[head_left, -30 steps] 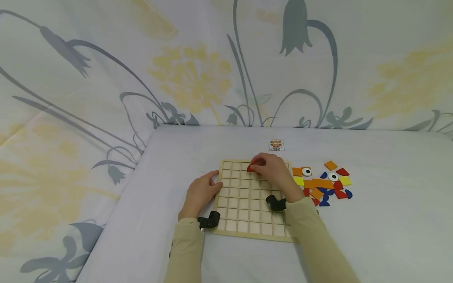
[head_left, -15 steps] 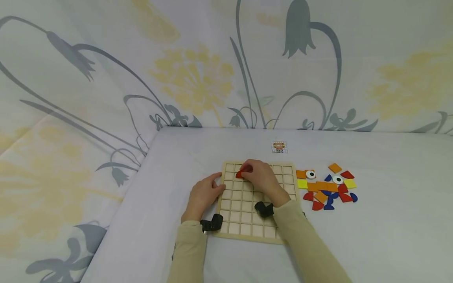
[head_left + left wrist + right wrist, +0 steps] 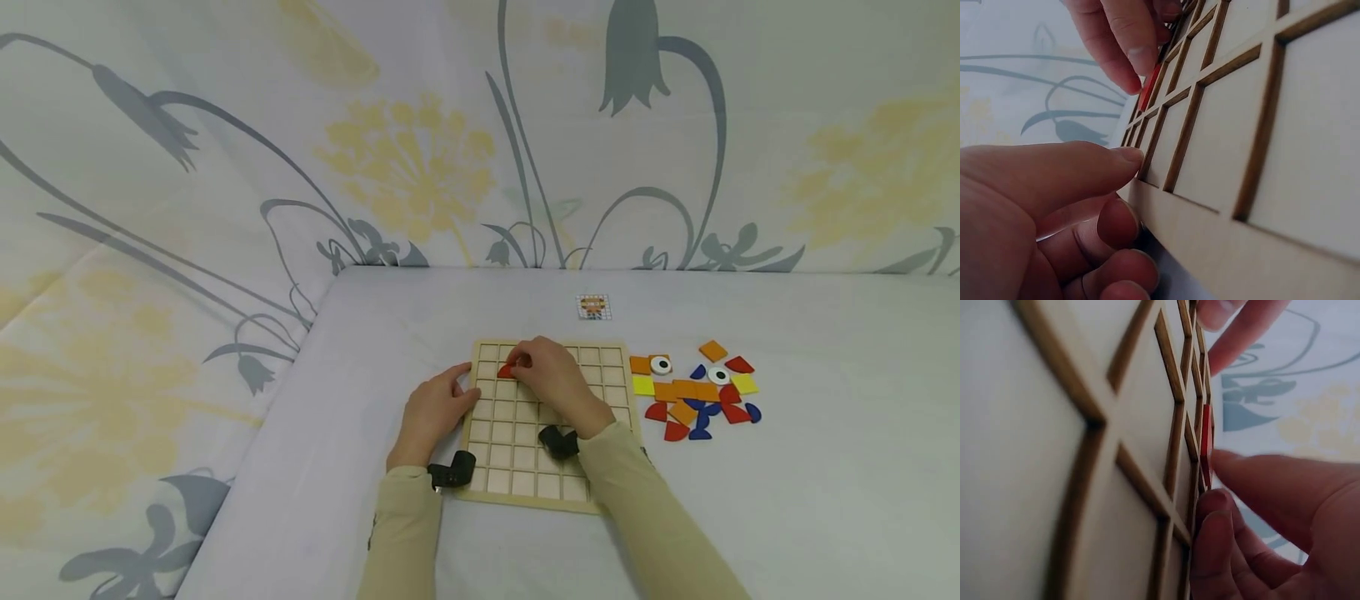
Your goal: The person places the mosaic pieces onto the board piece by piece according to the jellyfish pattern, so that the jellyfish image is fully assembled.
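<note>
A wooden grid board (image 3: 502,454) lies on the white-covered table. My left hand (image 3: 430,417) holds its left edge; in the left wrist view the thumb (image 3: 1094,165) rests on the rim and the other fingers curl at the board's side. My right hand (image 3: 553,382) reaches over the upper part of the board and pinches a red quarter-round tile (image 3: 506,372). That tile is at a cell in the second row from the top, near the left. In the right wrist view the red tile (image 3: 1206,447) stands slightly proud of the grid ridges, the thumb against it.
Right of the board lie loose tiles: orange squares (image 3: 684,389), yellow squares (image 3: 744,383), red quarter-rounds (image 3: 677,431), blue pieces (image 3: 701,434) and white eye discs (image 3: 718,377). A small pattern card (image 3: 594,307) lies behind the board. A flowered cloth (image 3: 420,175) hangs at the back.
My right hand has moved left and slightly toward me with the red tile, from about the third or fourth column to the second. The left hand stays at the board's edge.
</note>
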`<control>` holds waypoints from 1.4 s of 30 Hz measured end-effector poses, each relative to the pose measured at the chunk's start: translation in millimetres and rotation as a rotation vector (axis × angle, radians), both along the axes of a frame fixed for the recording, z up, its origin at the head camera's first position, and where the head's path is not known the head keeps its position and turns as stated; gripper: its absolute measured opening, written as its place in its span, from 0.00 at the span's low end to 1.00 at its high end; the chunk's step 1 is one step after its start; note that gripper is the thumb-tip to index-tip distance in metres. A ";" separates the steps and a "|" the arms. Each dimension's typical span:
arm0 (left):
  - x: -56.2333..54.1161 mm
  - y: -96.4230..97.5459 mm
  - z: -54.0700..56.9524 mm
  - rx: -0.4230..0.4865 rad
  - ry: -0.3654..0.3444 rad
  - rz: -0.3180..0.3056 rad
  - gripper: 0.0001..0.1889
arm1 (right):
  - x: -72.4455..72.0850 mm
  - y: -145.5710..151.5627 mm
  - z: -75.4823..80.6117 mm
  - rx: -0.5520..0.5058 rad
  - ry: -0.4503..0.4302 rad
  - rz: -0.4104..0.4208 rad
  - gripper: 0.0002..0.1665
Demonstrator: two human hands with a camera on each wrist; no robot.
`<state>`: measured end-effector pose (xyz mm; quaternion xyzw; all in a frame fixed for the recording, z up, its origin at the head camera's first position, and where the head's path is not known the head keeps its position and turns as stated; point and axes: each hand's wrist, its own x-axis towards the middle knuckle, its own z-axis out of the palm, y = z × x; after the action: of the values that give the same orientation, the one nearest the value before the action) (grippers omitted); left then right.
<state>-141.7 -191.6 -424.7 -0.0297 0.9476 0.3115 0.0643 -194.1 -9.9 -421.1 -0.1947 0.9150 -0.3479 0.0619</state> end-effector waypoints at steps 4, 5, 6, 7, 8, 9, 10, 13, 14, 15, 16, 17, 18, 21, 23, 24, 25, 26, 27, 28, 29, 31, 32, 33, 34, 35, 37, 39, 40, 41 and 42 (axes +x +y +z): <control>0.1 -0.4 1.3 -0.003 0.000 0.003 0.25 | -1.6 5.1 -0.5 -0.066 -0.065 0.015 0.10; 0.1 -0.4 1.5 -0.004 -0.001 0.004 0.25 | -2.0 7.2 -0.1 -0.087 -0.084 0.019 0.11; 0.0 -0.3 1.3 -0.008 0.000 0.005 0.25 | -2.4 9.4 0.5 -0.101 -0.100 0.023 0.12; 0.0 -0.2 1.1 -0.004 0.002 0.003 0.24 | -2.7 11.8 1.4 -0.112 -0.111 0.030 0.13; 0.0 -0.1 0.8 -0.003 0.008 0.001 0.24 | -2.9 14.3 2.5 -0.122 -0.121 0.039 0.13; -0.1 0.1 0.5 -0.003 0.014 0.001 0.24 | -3.0 16.9 3.6 -0.130 -0.128 0.053 0.14; -0.1 0.1 0.3 -0.004 0.018 0.005 0.23 | -2.9 19.4 5.0 -0.137 -0.134 0.066 0.14; 0.2 0.9 -0.4 -0.002 0.028 0.020 0.23 | -2.5 29.2 8.8 -0.148 -0.147 0.090 0.16; 0.2 1.6 -0.5 -0.003 0.027 0.031 0.22 | -2.2 33.6 9.8 -0.154 -0.155 0.094 0.17; 0.5 2.2 -0.5 -0.003 0.023 0.042 0.22 | -1.9 37.9 10.7 -0.160 -0.162 0.093 0.17; 0.8 2.5 -0.7 -0.003 0.021 0.049 0.22 | -1.5 42.1 11.6 -0.167 -0.169 0.090 0.18; 1.1 2.4 -0.9 -0.004 0.024 0.051 0.22 | -1.2 46.5 12.1 -0.170 -0.173 0.086 0.19; 1.3 2.3 -1.2 -0.004 0.024 0.055 0.22 | -0.6 50.9 12.8 -0.176 -0.174 0.081 0.20; 1.1 2.1 -2.2 -0.007 0.023 0.061 0.22 | 1.3 64.2 13.4 -0.196 -0.186 0.045 0.20; 0.7 2.4 -2.7 -0.009 0.024 0.060 0.22 | 2.8 73.4 13.3 -0.196 -0.177 0.023 0.21; 0.4 2.9 -3.0 -0.009 0.021 0.065 0.22 | 3.7 77.9 13.3 -0.199 -0.179 0.010 0.21; 0.1 3.5 -3.3 -0.008 0.021 0.065 0.22 | 4.1 82.1 13.0 -0.202 -0.179 -0.001 0.21; -0.1 4.3 -3.5 -0.003 0.022 0.065 0.22 | 4.5 86.3 13.0 -0.199 -0.175 -0.007 0.21; -0.3 5.2 -3.8 0.004 0.020 0.064 0.22 | 4.7 90.5 12.4 -0.202 -0.174 -0.010 0.22; -0.3 5.6 -4.3 0.009 0.017 0.067 0.22 | 4.3 93.9 11.4 -0.217 -0.178 -0.010 0.22; -0.2 6.0 -4.8 0.013 0.015 0.068 0.22 | 3.7 97.1 10.5 -0.236 -0.190 -0.015 0.22; -0.1 7.0 -5.6 0.021 0.012 0.069 0.22 | 2.0 104.0 8.6 -0.267 -0.204 -0.028 0.23; 0.1 7.4 -5.7 0.023 0.011 0.069 0.22 | 1.2 107.7 8.0 -0.276 -0.204 -0.036 0.23; 0.1 7.7 -5.9 0.023 0.011 0.067 0.22 | 0.5 111.3 7.5 -0.286 -0.210 -0.052 0.23; 0.3 8.0 -5.8 0.021 0.013 0.070 0.22 | 0.0 115.1 7.4 -0.289 -0.208 -0.066 0.23; 0.4 8.1 -5.6 0.019 0.014 0.072 0.21 | -0.5 118.8 7.5 -0.275 -0.201 -0.089 0.23; 0.7 7.9 -4.8 0.016 0.018 0.077 0.21 | -0.7 126.1 9.0 -0.227 -0.182 -0.138 0.24; 0.8 7.3 -3.8 0.012 0.020 0.078 0.21 | -0.3 133.2 12.1 -0.183 -0.180 -0.198 0.25; 1.0 7.2 -3.0 0.011 0.020 0.082 0.21 | 0.2 137.3 14.1 -0.157 -0.175 -0.220 0.25; 1.3 6.9 -2.4 0.010 0.020 0.083 0.21 | 0.7 141.0 16.1 -0.128 -0.170 -0.246 0.25; 1.4 6.7 -2.1 0.011 0.021 0.082 0.21 | 1.8 144.7 18.4 -0.105 -0.160 -0.268 0.26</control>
<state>-140.2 -184.8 -426.8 -0.0649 0.9445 0.3192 0.0417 -192.3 134.8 -402.7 -0.0453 0.9054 -0.4149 0.0773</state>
